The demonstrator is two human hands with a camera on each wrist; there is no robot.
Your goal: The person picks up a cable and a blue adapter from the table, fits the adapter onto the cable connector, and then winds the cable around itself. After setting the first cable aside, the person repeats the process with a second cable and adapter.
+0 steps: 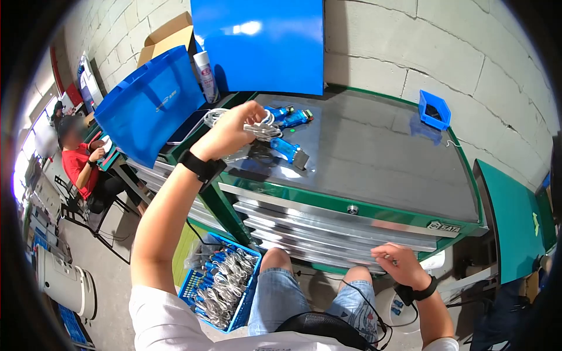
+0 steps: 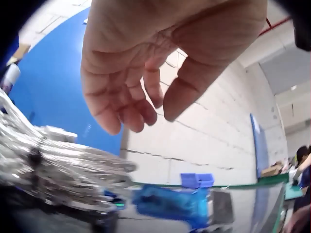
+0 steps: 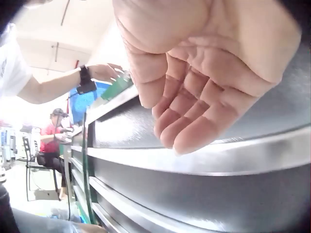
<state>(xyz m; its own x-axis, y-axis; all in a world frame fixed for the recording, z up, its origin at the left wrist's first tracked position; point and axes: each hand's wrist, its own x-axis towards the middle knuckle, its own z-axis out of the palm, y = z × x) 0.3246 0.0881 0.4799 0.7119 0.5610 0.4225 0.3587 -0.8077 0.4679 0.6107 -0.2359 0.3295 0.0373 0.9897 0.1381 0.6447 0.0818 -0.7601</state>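
My left hand (image 1: 234, 128) is over the left part of the cabinet top, beside a coiled grey cable bundle (image 1: 266, 131). In the left wrist view the fingers and thumb of the hand (image 2: 170, 53) curl loosely with nothing between them, above the cable bundle (image 2: 63, 165). A translucent blue cable connector (image 1: 285, 150) with a grey end lies by the coil. Farther back are more blue connectors (image 1: 297, 119). My right hand (image 1: 403, 266) hangs low in front of the drawers, its fingers loosely bent and holding nothing.
The cabinet's grey top (image 1: 374, 158) has a small blue bin (image 1: 434, 109) at its back right. A spray can (image 1: 206, 76) and a large blue bag (image 1: 152, 105) stand left. On the floor, a blue basket (image 1: 249, 301) holds several bundled cables. A person in red (image 1: 79, 161) sits far left.
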